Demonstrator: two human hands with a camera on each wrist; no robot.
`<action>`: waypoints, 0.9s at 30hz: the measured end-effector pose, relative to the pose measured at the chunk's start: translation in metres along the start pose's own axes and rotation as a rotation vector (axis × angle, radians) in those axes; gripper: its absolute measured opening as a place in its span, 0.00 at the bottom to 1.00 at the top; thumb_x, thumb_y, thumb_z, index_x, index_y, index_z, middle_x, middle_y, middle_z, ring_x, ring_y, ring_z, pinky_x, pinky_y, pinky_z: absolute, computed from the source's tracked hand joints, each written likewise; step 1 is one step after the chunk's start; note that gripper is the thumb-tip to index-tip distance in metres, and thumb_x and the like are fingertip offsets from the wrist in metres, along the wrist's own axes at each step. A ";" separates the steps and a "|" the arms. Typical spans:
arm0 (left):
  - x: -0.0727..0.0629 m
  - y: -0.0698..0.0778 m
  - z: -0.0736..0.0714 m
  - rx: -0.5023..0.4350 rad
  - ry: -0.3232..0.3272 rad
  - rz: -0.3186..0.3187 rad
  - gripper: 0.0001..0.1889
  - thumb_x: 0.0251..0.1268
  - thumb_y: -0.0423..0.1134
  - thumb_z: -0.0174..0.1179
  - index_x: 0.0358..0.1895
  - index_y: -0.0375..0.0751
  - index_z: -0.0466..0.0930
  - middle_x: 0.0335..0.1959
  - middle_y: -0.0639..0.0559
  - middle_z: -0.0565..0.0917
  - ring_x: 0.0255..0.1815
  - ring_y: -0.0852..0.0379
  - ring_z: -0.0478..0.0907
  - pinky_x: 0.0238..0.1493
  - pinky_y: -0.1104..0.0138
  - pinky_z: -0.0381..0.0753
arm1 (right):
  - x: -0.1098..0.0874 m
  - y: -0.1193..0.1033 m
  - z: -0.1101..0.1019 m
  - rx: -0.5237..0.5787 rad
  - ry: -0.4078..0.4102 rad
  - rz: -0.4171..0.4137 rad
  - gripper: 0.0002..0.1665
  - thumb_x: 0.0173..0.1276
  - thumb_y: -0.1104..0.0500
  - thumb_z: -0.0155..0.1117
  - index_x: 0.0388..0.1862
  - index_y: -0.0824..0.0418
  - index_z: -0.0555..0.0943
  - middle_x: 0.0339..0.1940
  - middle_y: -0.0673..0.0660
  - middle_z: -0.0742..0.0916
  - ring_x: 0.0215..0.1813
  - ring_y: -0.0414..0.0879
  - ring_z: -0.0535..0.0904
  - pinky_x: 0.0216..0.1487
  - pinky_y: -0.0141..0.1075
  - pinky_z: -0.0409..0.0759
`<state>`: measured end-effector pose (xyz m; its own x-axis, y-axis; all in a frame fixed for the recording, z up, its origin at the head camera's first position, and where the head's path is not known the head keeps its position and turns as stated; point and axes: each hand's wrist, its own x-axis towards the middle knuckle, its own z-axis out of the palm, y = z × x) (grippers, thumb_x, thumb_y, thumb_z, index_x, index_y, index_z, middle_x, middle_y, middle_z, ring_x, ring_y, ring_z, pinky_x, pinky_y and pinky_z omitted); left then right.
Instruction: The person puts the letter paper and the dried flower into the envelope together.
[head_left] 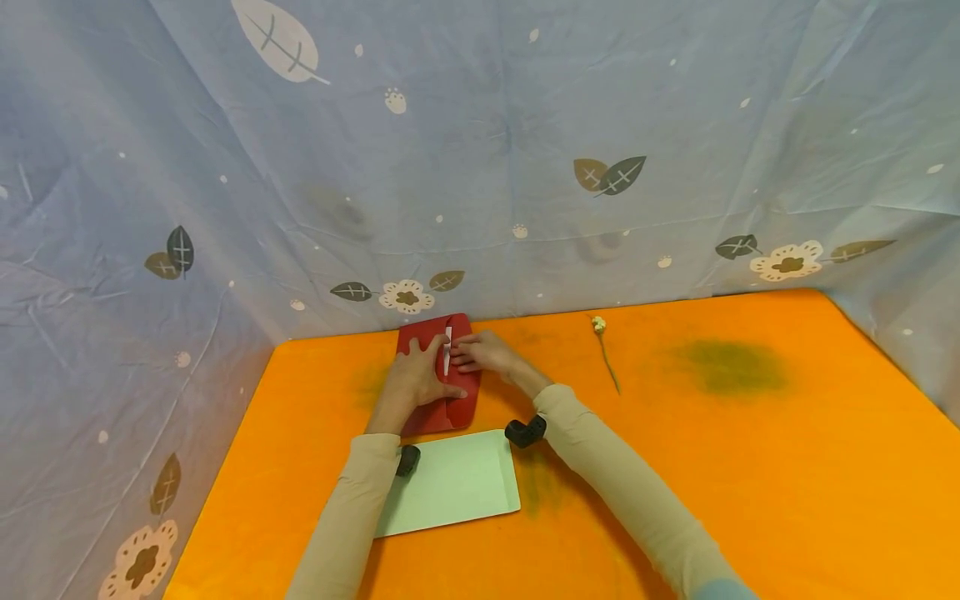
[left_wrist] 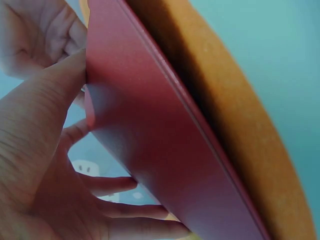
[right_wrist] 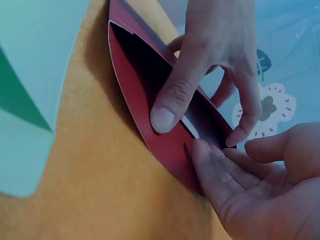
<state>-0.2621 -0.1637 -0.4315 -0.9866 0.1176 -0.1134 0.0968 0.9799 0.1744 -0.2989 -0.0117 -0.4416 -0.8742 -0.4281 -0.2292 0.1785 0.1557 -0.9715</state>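
Note:
A red envelope lies near the back edge of the table, its flap folded out to the right. A narrow white strip, like a card's edge, shows in its mouth. My left hand spreads over the envelope. In the right wrist view, the left thumb presses on the flap, while the index fingertip is at the pocket's edge, which gapes. From the right, my right hand reaches in with fairly straight fingers touching the flap beside the white strip. Most of the strip is hidden inside the pocket.
A pale green envelope lies in front of the red one, partly under the left forearm. To the right, a small stemmed flower rests on the orange tablecloth. A patterned blue cloth hangs behind the table.

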 end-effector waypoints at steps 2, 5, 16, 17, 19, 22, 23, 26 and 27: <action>0.000 0.000 0.000 -0.001 0.001 0.005 0.53 0.41 0.67 0.73 0.72 0.53 0.58 0.61 0.29 0.67 0.51 0.29 0.73 0.54 0.46 0.76 | 0.000 -0.001 0.001 -0.022 -0.019 -0.011 0.22 0.78 0.67 0.45 0.66 0.76 0.70 0.59 0.70 0.80 0.56 0.60 0.80 0.53 0.43 0.81; 0.001 0.001 0.000 -0.001 0.001 0.009 0.54 0.42 0.67 0.72 0.73 0.53 0.57 0.62 0.28 0.67 0.52 0.29 0.73 0.54 0.46 0.76 | 0.000 0.000 0.001 -0.038 -0.043 -0.021 0.23 0.78 0.68 0.44 0.68 0.74 0.68 0.61 0.70 0.79 0.57 0.60 0.79 0.54 0.43 0.80; 0.000 0.004 0.002 -0.035 0.003 0.008 0.53 0.42 0.65 0.74 0.73 0.53 0.58 0.61 0.29 0.66 0.52 0.29 0.72 0.55 0.45 0.76 | -0.014 0.001 -0.022 -0.124 -0.044 -0.091 0.22 0.78 0.65 0.48 0.66 0.76 0.69 0.59 0.72 0.80 0.57 0.62 0.79 0.57 0.46 0.78; 0.000 0.004 0.002 -0.040 0.004 0.007 0.53 0.42 0.65 0.74 0.72 0.53 0.58 0.60 0.29 0.67 0.51 0.29 0.72 0.55 0.45 0.76 | -0.017 0.000 -0.027 -0.142 -0.031 -0.096 0.22 0.78 0.65 0.49 0.65 0.76 0.70 0.58 0.72 0.80 0.56 0.62 0.80 0.57 0.46 0.79; -0.001 0.003 0.002 -0.049 0.008 0.006 0.53 0.41 0.65 0.74 0.72 0.53 0.58 0.60 0.29 0.67 0.51 0.30 0.72 0.54 0.46 0.77 | -0.023 -0.002 -0.038 -0.176 -0.008 -0.105 0.22 0.78 0.64 0.50 0.63 0.77 0.72 0.55 0.72 0.82 0.55 0.62 0.81 0.56 0.47 0.79; -0.002 0.002 0.001 -0.055 0.010 0.000 0.52 0.41 0.64 0.75 0.71 0.54 0.58 0.58 0.30 0.67 0.50 0.31 0.72 0.53 0.47 0.78 | -0.031 -0.005 -0.058 -0.226 0.022 -0.129 0.22 0.77 0.62 0.53 0.61 0.77 0.74 0.53 0.71 0.83 0.54 0.62 0.81 0.56 0.47 0.79; -0.002 0.002 0.001 -0.057 0.009 -0.003 0.52 0.40 0.64 0.75 0.71 0.54 0.59 0.58 0.30 0.67 0.50 0.31 0.72 0.53 0.47 0.78 | -0.034 -0.006 -0.064 -0.243 0.030 -0.143 0.22 0.77 0.62 0.53 0.60 0.78 0.75 0.53 0.71 0.83 0.54 0.62 0.81 0.56 0.48 0.79; -0.003 0.001 0.000 -0.058 0.000 -0.004 0.52 0.41 0.64 0.74 0.71 0.55 0.58 0.59 0.31 0.67 0.50 0.32 0.72 0.52 0.48 0.79 | -0.043 -0.008 -0.086 -0.261 0.073 -0.171 0.21 0.76 0.62 0.55 0.58 0.79 0.76 0.51 0.72 0.84 0.53 0.65 0.81 0.56 0.50 0.79; -0.003 0.000 0.000 -0.057 -0.003 -0.002 0.52 0.41 0.64 0.74 0.71 0.55 0.58 0.59 0.31 0.67 0.51 0.32 0.72 0.52 0.48 0.79 | -0.046 -0.008 -0.093 -0.254 0.090 -0.175 0.21 0.75 0.63 0.55 0.57 0.80 0.76 0.50 0.73 0.84 0.53 0.66 0.80 0.56 0.50 0.78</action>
<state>-0.2596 -0.1638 -0.4308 -0.9863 0.1164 -0.1168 0.0872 0.9693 0.2299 -0.3020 0.0901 -0.4177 -0.9201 -0.3894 -0.0425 -0.0869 0.3085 -0.9472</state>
